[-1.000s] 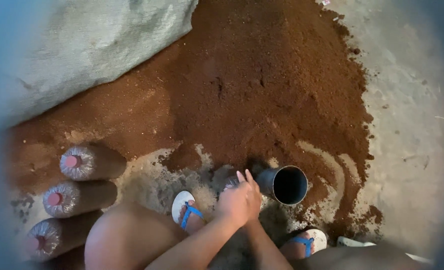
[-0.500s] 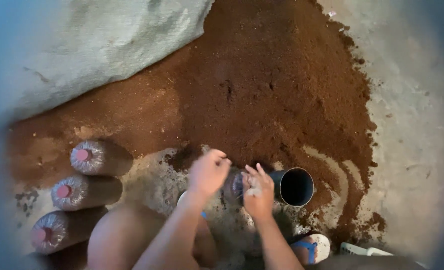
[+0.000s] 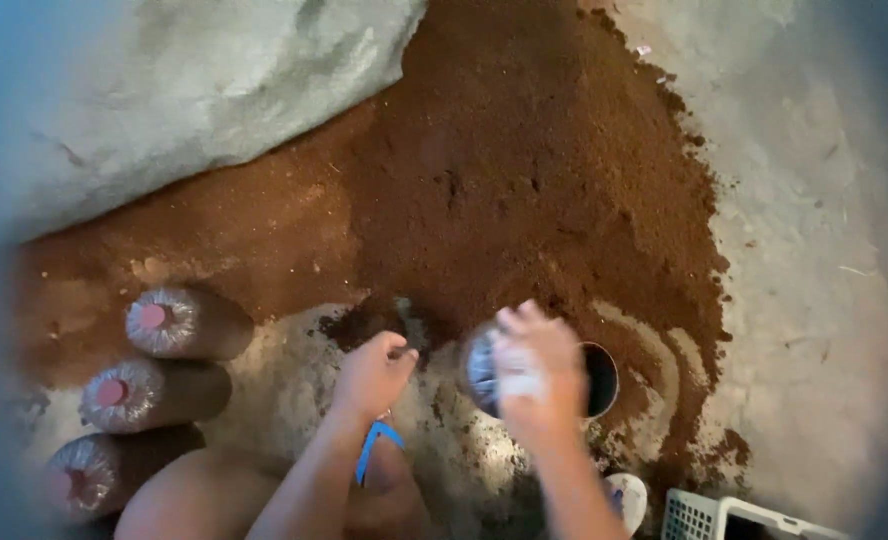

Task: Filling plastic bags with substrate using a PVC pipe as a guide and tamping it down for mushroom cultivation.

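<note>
right hand [image 3: 534,368]: blurred, grip unclear, over clear bag [image 3: 481,368] | dark tube [image 3: 598,380] just behind | left hand [image 3: 372,375]: loosely curled, empty, beside bag

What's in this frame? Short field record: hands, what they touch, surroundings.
left hand: closed, at the edge of the brown pile; what it grips cannot be told
right hand: blurred, over a clear bag beside the dark tube
left side: three filled bags with pink caps, lying down
top left: grey sack
bottom right: white basket
floor: bare concrete
</note>
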